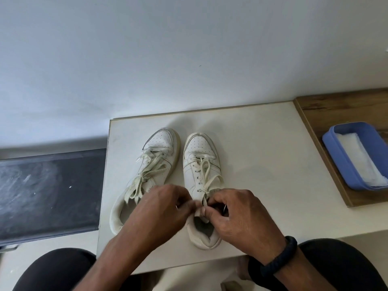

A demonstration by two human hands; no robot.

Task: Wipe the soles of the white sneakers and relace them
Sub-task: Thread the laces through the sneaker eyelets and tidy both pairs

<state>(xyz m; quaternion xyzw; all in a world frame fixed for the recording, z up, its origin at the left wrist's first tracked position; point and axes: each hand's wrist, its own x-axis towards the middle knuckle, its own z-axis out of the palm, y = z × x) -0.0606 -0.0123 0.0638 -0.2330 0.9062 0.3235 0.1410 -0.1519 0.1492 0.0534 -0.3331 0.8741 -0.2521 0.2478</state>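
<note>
Two white sneakers stand side by side, toes pointing away, on a small white table. The left sneaker has a loose, cream lace bunched over its tongue. The right sneaker is laced partway, its cream lace running down to my fingers. My left hand and my right hand meet over the right sneaker's top eyelets, both pinching the lace ends. The hands hide the tongue's upper part. A dark band sits on my right wrist.
A blue plastic tray holding a white folded cloth rests on a wooden surface at the right. A dark slab lies left of the table. A pale wall is behind. My dark-clothed knees are at the bottom.
</note>
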